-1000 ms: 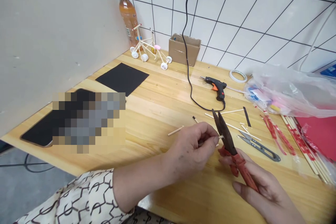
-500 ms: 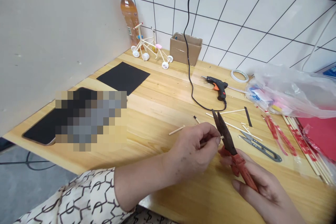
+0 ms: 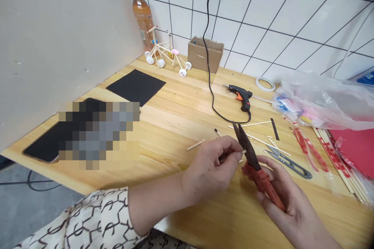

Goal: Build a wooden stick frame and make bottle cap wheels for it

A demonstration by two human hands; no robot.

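Note:
My left hand point(image 3: 214, 167) is closed in a pinch on a short wooden stick point(image 3: 244, 151), whose pale end meets the pliers near the base of the jaws. Most of that stick is hidden by my fingers. In my right hand point(image 3: 295, 202) are pliers point(image 3: 248, 149) with dark jaws and red handles, pointing away from me, their tips slightly apart. On the table behind them lie loose wooden sticks point(image 3: 257, 123), a black-tipped stick point(image 3: 217, 132) and grey thread snips point(image 3: 289, 163).
A black glue gun point(image 3: 241, 95) lies beyond, its cable point(image 3: 209, 58) running up the wall. Around are a tape roll point(image 3: 265, 84), plastic bag point(image 3: 321, 97), bundled sticks point(image 3: 336, 159), black sheet point(image 3: 136, 87), cardboard box point(image 3: 206, 56), stick-built model point(image 3: 166, 52) and bottle point(image 3: 143, 17).
The view has shifted slightly, and both hands stay together at the pliers. My right hand's fingers have moved a little on the handles; the stick remains at the jaws.

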